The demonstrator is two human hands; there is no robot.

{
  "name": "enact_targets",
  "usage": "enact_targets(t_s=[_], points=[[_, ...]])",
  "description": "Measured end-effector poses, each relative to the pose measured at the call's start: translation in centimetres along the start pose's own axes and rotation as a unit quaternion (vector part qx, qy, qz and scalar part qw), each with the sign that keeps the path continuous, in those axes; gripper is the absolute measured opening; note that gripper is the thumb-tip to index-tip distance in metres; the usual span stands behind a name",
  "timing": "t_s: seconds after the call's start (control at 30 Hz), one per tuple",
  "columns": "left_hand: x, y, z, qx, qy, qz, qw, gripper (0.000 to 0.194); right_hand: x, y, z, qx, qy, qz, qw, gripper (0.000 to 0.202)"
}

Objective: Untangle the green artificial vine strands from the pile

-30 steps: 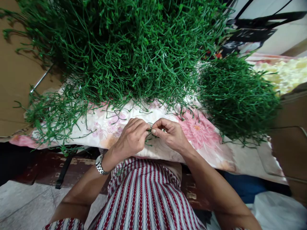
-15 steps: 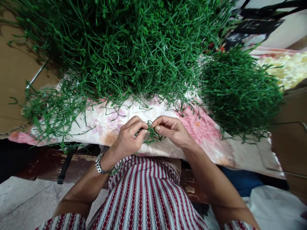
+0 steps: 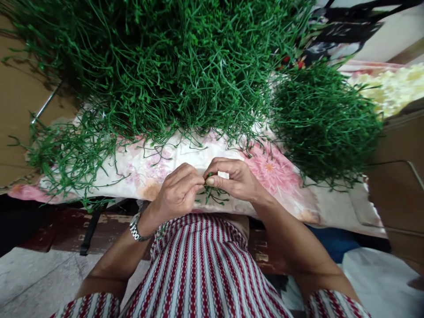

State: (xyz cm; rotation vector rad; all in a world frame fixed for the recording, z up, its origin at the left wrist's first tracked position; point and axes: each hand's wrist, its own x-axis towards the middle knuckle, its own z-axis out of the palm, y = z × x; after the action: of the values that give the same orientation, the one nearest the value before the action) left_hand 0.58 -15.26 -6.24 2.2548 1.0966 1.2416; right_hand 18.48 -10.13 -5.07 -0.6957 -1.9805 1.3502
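Nearest in my view: striped clothing [image 3: 205, 265], watch [image 3: 134, 227] on the left wrist, no brand legible on it. Left hand [image 3: 180, 190] and right hand [image 3: 236, 179] meet over the near part of the floral cloth [image 3: 271, 176].

Small green bunch [image 3: 215, 194] sits at and just below the fingertips. Right thumb and index are clamped on its upper end. Left fingertips are pressed together right beside that; I can't tell if they pinch a stem too. I read the two-sided grip as close fingertip control of thin stems. Held low and near the body, probably for reach and a clear sightline.

Loose sprigs [image 3: 71, 157] lie left, spilling over the cloth edge. Denser pile [image 3: 324, 128] on the right, big heap [image 3: 185, 66] beyond the hands. Looks like separate lots kept in arm's reach, with the pale cloth making stems easy to pick out, I'd guess.

Cardboard [image 3: 20, 101] at far left, metal rod [image 3: 46, 102] against it. Pale yellow flowers [image 3: 394, 88] far right.

Writing: light characters on the dark bag [image 3: 344, 33], top right. Too blurred for me to read. No other label I can make out.
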Motion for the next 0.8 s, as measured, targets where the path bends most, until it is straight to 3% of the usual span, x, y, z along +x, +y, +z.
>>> enact_targets(t_s=[0.13,0.23,0.43,0.6,0.8], points=[[0.1,0.2,-0.1,-0.001,0.026,-0.012,1.000,0.014,-0.6,0.6,1.1,0.040,0.101,0.027,0.994,0.021],[0.2,0.5,-0.1,-0.012,0.025,-0.018,0.999,0.013,-1.0,0.6,1.2,0.046,0.112,0.051,0.991,0.022],[0.2,0.7,-0.4,-0.049,0.000,-0.054,0.997,0.012,-1.6,0.0,-0.2,0.018,0.021,0.048,0.998,0.024],[0.7,0.4,-1.1,-0.055,-0.038,-0.055,0.996,0.012,-1.7,-0.3,-0.9,0.061,-0.075,0.085,0.992,0.025],[0.6,0.4,-0.6,-0.034,-0.096,-0.060,0.993,0.013,-1.6,-0.9,-0.5,-0.042,-0.075,0.066,0.994,0.019]])
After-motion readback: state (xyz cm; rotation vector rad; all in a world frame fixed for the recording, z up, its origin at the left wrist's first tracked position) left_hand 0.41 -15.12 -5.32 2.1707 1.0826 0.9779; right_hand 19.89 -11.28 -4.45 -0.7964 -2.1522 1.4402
